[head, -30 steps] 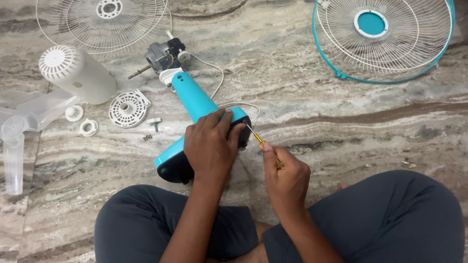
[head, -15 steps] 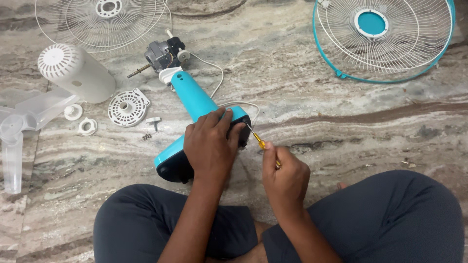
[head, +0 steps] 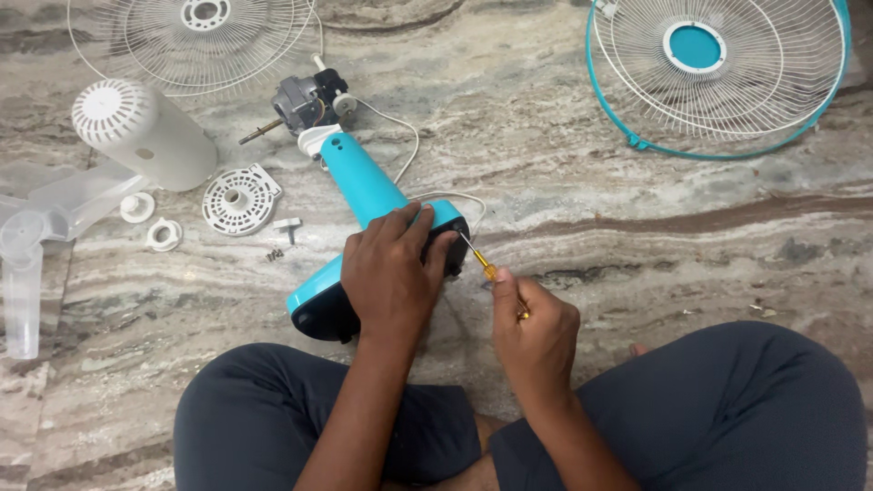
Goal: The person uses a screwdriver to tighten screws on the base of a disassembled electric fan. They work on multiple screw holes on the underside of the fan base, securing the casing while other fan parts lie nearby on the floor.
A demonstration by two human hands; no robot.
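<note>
Fan base [head: 359, 195] lies on the floor [head: 637, 236] at centre, motor [head: 305, 100] at its 12 o'clock end. Left hand [head: 391, 277] clamps it, fingers wrapped. Right hand [head: 536, 332], fingers closed on screwdriver [head: 486, 265]. Keep tip square in the screw, press axially, base pinned.

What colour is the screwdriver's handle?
Translucent yellow-amber, seen in the head view: screwdriver in the right hand.

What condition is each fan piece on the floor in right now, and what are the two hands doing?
Blue fan stand: lying on its side, gripped at the base.
Left hand: clasped over the stand's base.
Right hand: closed on the screwdriver.
Screwdriver: tip at the base.
Motor: bare, wired to the stand.
Teal-rimmed grille: detached, lying flat.
White grille: detached, lying flat.
White motor cover: off, on its side.
Clear blade: removed.
</note>
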